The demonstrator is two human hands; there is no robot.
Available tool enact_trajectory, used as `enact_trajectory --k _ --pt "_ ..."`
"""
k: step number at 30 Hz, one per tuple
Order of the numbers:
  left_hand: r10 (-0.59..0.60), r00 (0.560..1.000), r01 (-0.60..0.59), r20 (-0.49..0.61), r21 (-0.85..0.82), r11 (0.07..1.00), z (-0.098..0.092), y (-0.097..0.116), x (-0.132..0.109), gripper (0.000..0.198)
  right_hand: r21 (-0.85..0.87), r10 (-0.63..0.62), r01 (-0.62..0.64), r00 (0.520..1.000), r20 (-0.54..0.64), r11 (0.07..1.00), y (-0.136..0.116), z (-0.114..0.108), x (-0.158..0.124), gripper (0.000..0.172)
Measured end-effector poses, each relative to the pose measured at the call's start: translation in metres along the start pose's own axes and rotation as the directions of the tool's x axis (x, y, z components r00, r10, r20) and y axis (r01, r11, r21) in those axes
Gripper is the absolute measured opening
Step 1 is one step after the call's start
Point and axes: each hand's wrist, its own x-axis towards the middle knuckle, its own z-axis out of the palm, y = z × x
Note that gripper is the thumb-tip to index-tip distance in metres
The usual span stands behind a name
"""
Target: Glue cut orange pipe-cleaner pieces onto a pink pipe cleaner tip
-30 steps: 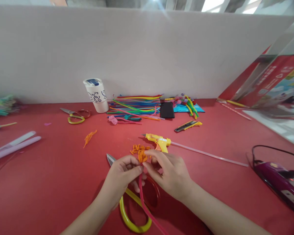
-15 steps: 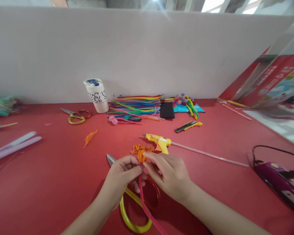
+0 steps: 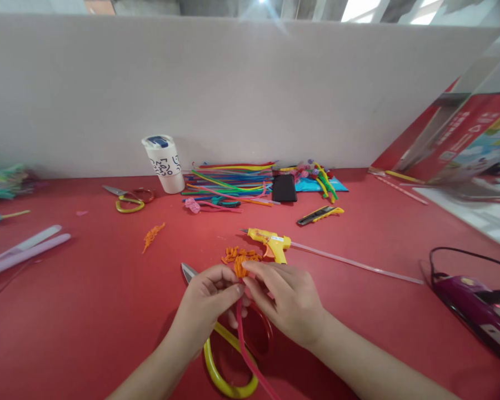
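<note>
My left hand [image 3: 210,297] pinches a pink-red pipe cleaner [image 3: 242,339] just under the orange tuft [image 3: 240,266] at its top end. From the other side, my right hand [image 3: 294,300] has its index finger and thumb closed on the tuft; its remaining fingers are partly hidden. The long stem curves down toward me, crossing over the large scissors [image 3: 216,378] with yellow and red handles that lie beneath both hands. Right behind the tuft is a small heap of orange pieces [image 3: 233,253]. A yellow glue gun [image 3: 270,239] lies beyond my right hand, a clear glue stick [image 3: 350,262] running out of its back.
Along the back are a white tumbler [image 3: 165,166], a bundle of pipe cleaners [image 3: 233,175], a black phone [image 3: 284,189] and smaller scissors [image 3: 129,203]. A utility knife [image 3: 320,215] lies right of centre, a loose orange piece [image 3: 153,237] at left, and a purple power strip [image 3: 475,305] with a cable at right.
Almost nothing differs. Both hands stay in the same grip, and the orange tuft sits very slightly lower.
</note>
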Motion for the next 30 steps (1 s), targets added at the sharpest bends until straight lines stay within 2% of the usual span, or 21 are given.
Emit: enact_trajectory --k 4,9,12,23,30 --pt "0.024 0.999 -0.023 -0.036 0.022 0.999 0.001 0.001 -0.002 0.013 0.015 -0.003 0.003 1.0 -0.007 1.0 0.0 -0.001 -0.001 0.018" --pt "0.03 0.998 -0.03 -0.054 -0.008 1.0 0.001 0.002 -0.003 0.016 0.074 0.07 -0.066 0.996 -0.05 0.995 0.001 -0.001 -0.002 0.016" --pt "0.034 0.998 -0.034 -0.054 -0.003 0.999 0.001 0.002 -0.003 0.015 0.068 0.051 -0.048 0.998 -0.04 0.997 0.001 -0.001 -0.003 0.014" --pt "0.131 0.985 -0.102 -0.114 0.226 0.969 0.005 0.004 -0.008 0.011 0.041 -0.041 0.043 0.998 -0.047 0.998 -0.002 -0.004 -0.001 0.012" --pt "0.21 0.97 -0.167 -0.125 0.286 0.943 0.002 -0.001 -0.011 0.01 0.04 -0.058 0.06 0.998 -0.039 0.997 -0.003 -0.008 0.0 0.012"
